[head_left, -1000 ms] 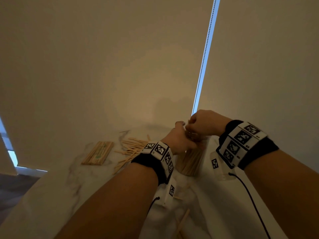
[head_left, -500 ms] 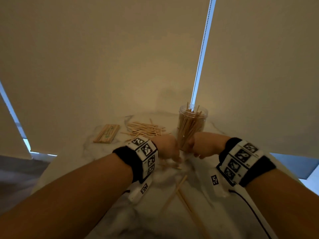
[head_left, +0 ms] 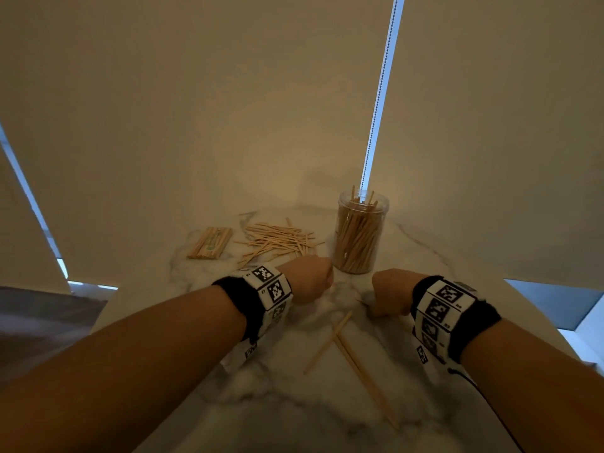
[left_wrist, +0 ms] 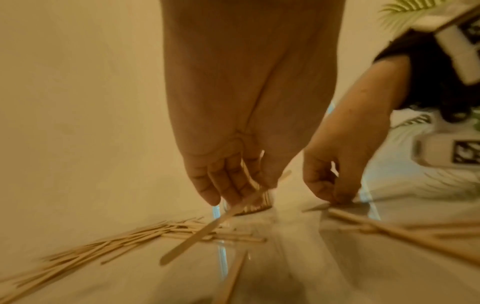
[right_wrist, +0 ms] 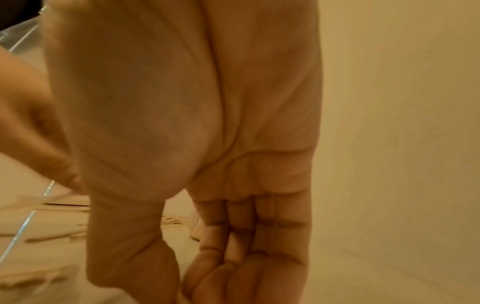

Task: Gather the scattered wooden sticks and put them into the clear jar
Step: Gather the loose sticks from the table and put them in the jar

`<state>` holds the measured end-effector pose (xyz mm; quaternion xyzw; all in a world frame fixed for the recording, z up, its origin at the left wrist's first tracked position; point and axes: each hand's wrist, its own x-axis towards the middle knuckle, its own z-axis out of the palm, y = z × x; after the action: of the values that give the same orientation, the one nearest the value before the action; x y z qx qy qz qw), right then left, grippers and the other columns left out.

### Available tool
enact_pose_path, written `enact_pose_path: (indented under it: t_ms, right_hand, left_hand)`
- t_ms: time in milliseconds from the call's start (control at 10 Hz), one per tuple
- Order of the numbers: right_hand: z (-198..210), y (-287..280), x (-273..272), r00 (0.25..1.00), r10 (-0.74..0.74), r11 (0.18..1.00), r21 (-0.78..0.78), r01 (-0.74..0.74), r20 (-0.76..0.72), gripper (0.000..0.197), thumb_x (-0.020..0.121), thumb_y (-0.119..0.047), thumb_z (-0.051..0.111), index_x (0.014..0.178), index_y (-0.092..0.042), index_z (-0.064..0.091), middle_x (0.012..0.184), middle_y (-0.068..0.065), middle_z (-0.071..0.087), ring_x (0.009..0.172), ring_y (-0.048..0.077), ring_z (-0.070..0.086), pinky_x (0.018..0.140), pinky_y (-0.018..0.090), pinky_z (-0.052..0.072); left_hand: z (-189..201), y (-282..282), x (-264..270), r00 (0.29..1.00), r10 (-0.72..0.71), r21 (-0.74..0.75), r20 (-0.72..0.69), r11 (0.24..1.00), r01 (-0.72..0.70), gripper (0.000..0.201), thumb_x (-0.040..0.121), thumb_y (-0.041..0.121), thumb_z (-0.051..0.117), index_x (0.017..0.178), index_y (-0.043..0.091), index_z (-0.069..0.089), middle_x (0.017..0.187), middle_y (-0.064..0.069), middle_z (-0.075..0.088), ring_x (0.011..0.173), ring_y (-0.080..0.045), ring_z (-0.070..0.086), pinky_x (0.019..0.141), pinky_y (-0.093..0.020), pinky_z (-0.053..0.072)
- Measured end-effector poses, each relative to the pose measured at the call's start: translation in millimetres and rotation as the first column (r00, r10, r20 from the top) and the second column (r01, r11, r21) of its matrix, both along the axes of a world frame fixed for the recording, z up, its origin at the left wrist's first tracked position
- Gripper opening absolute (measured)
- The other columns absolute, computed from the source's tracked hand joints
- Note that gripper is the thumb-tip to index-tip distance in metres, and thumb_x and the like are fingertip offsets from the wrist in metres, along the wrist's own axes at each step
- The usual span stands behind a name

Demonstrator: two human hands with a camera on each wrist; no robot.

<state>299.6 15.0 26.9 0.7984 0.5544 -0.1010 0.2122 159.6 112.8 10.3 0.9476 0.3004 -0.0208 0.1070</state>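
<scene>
The clear jar (head_left: 358, 237), packed with wooden sticks, stands upright at the back of the marble table (head_left: 287, 407). A scattered pile of sticks (head_left: 277, 240) lies to its left. My left hand (head_left: 310, 279) hovers low in front of the jar and pinches one flat wooden stick (left_wrist: 197, 232) between thumb and fingers. My right hand (head_left: 389, 294) is lower right of the jar. Its thumb and fingertips (left_wrist: 337, 197) are pinched together on the table top at the end of a loose stick (left_wrist: 363, 223). Several loose sticks (head_left: 346, 351) lie between my forearms.
A tidy bundle of sticks (head_left: 210, 242) lies at the back left, beyond the pile. A closed blind (head_left: 261, 109) hangs directly behind the table. The table edge falls away on the left and right. A black cable (head_left: 480, 387) trails from my right wrist.
Both hands left the jar mouth and came down to the table in front of it. The left hand has picked up a stick, and the right hand has shifted to the right.
</scene>
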Motion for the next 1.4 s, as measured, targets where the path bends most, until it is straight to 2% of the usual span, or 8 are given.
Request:
enact_pose_path:
  t_ms: [200, 400, 500, 600, 700, 900, 1100, 1400]
  right_hand:
    - [3, -24, -11, 0.96, -0.102, 0.98, 0.137, 0.141, -0.261, 0.052, 0.097, -0.04, 0.055, 0.052, -0.013, 0.055, 0.051, 0.001, 0.058, 0.042, 0.013, 0.052, 0.062, 0.027, 0.054]
    - [3, -38, -61, 0.939, -0.055, 0.991, 0.094, 0.092, -0.341, 0.027, 0.098, -0.033, 0.054, 0.091, -0.009, 0.063, 0.085, 0.005, 0.061, 0.097, 0.027, 0.069, 0.09, 0.037, 0.056]
    - [6, -40, -82, 0.973, -0.012, 0.997, 0.078, 0.03, -0.231, 0.056, 0.093, -0.056, 0.056, 0.12, -0.007, 0.06, 0.097, 0.006, 0.054, 0.076, 0.021, 0.057, 0.071, 0.03, 0.05]
    - [14, -44, -93, 0.988, 0.016, 1.0, 0.018, -0.013, -0.154, 0.057, 0.092, -0.046, 0.064, 0.127, -0.001, 0.06, 0.099, 0.009, 0.057, 0.059, 0.015, 0.049, 0.055, 0.024, 0.043]
    - [18, -51, -96, 0.99, 0.061, 0.998, -0.019, -0.064, -0.131, 0.042, 0.094, -0.029, 0.065, 0.123, 0.002, 0.064, 0.118, 0.013, 0.066, 0.063, 0.016, 0.055, 0.061, 0.024, 0.047]
    - [9, -63, -95, 0.989, 0.032, 0.999, 0.016, -0.03, -0.143, 0.025, 0.093, -0.018, 0.061, 0.071, -0.006, 0.059, 0.053, -0.002, 0.052, 0.048, 0.011, 0.045, 0.043, 0.018, 0.038]
    - [9, -72, -92, 0.987, -0.008, 0.997, 0.07, 0.02, -0.159, 0.027, 0.093, -0.02, 0.06, 0.068, -0.01, 0.057, 0.065, -0.001, 0.05, 0.052, 0.01, 0.042, 0.046, 0.018, 0.035]
    - [28, -52, -86, 0.61, 0.104, 0.79, 0.438, 0.429, -0.786, 0.004, 0.087, 0.0, 0.065, 0.088, 0.0, 0.07, 0.086, 0.018, 0.073, 0.074, 0.025, 0.072, 0.074, 0.04, 0.063]
  left_hand:
    - [16, 10, -38, 0.986, 0.127, -0.001, 0.109, 0.992, -0.127, 0.021, 0.102, 0.023, 0.048, 0.114, 0.007, 0.053, 0.106, -0.008, 0.062, 0.096, -0.028, 0.059, 0.075, -0.033, 0.043]
    - [-9, 0, -64, 0.95, 0.21, 0.08, -0.232, 0.977, -0.197, 0.054, 0.091, 0.057, 0.061, 0.066, 0.01, 0.051, 0.065, -0.001, 0.051, 0.062, -0.017, 0.05, 0.063, -0.031, 0.042]
    - [-11, -11, -67, 0.964, 0.197, 0.037, -0.176, 0.98, -0.194, 0.028, 0.093, 0.033, 0.066, 0.094, 0.005, 0.065, 0.089, -0.005, 0.065, 0.087, -0.024, 0.062, 0.072, -0.03, 0.047]
    - [-7, -24, -71, 0.962, 0.203, 0.023, -0.181, 0.979, -0.202, 0.019, 0.094, 0.021, 0.06, 0.09, 0.003, 0.061, 0.068, -0.003, 0.05, 0.077, -0.024, 0.053, 0.066, -0.03, 0.041]
    - [-6, -30, -79, 0.959, 0.224, -0.019, -0.174, 0.973, -0.231, 0.03, 0.101, 0.029, 0.049, 0.088, 0.003, 0.056, 0.07, -0.002, 0.046, 0.072, -0.022, 0.048, 0.067, -0.031, 0.038]
    - [3, -36, -88, 0.956, 0.294, -0.292, 0.019, 0.916, -0.276, 0.014, 0.102, 0.01, 0.044, 0.105, 0.002, 0.055, 0.114, -0.022, 0.054, 0.074, -0.021, 0.05, 0.057, -0.022, 0.037]
    - [2, -56, -77, 0.747, 0.575, -0.76, 0.333, 0.633, -0.149, 0.014, 0.102, 0.008, 0.034, 0.099, 0.004, 0.047, 0.071, -0.006, 0.045, 0.055, -0.015, 0.043, 0.049, -0.025, 0.038]
    - [-10, -66, -47, 0.693, 0.611, -0.822, 0.384, 0.568, -0.046, 0.073, 0.094, 0.07, 0.034, 0.109, 0.004, 0.061, 0.079, -0.008, 0.052, 0.054, -0.013, 0.04, 0.051, -0.025, 0.035]
